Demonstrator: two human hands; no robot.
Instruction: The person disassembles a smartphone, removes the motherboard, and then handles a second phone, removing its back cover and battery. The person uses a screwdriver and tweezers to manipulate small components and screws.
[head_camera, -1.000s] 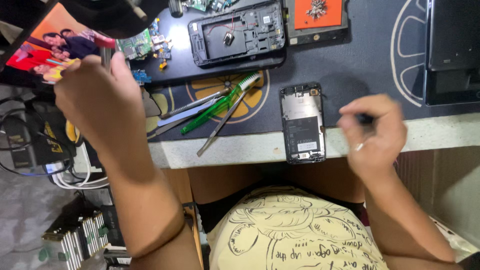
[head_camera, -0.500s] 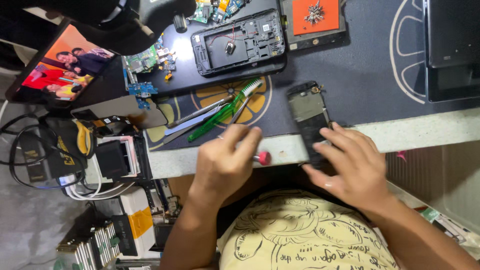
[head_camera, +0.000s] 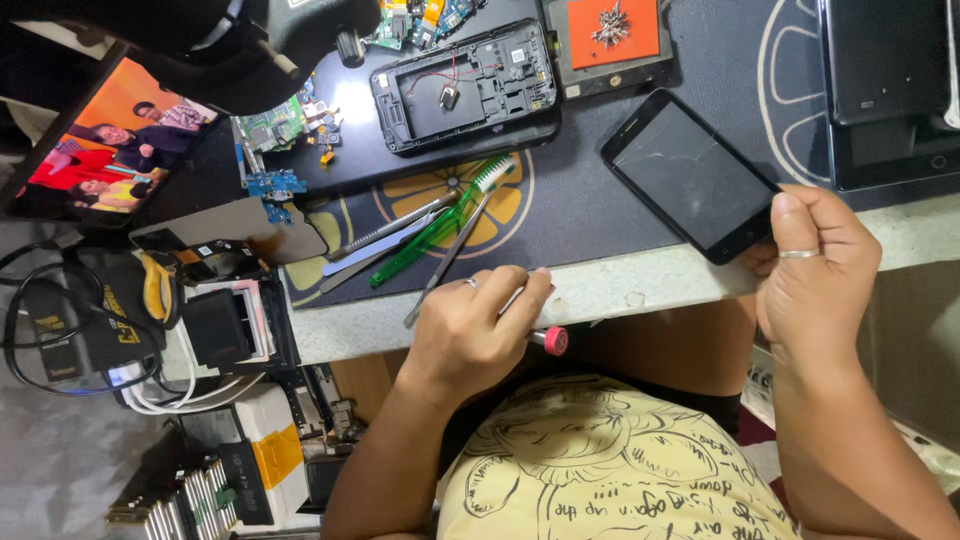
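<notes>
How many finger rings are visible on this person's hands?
2: one on the right hand, gripping the phone; one on the left hand, holding the red-tipped screwdriver. Hidden fingers may carry more.

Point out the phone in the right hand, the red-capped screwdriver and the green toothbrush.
phone (head_camera: 690, 175), head view, middle of its dark, cracked screen.
red-capped screwdriver (head_camera: 553, 340), head view, red end cap sticking out of the left hand (head_camera: 470, 335).
green toothbrush (head_camera: 440, 225), head view, middle of its green handle.

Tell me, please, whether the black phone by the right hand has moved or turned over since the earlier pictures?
Yes. The black phone now lies screen-up and tilted, farther from the table edge toward the orange square tray; earlier it showed its open back. The right hand holds its corner.
</notes>
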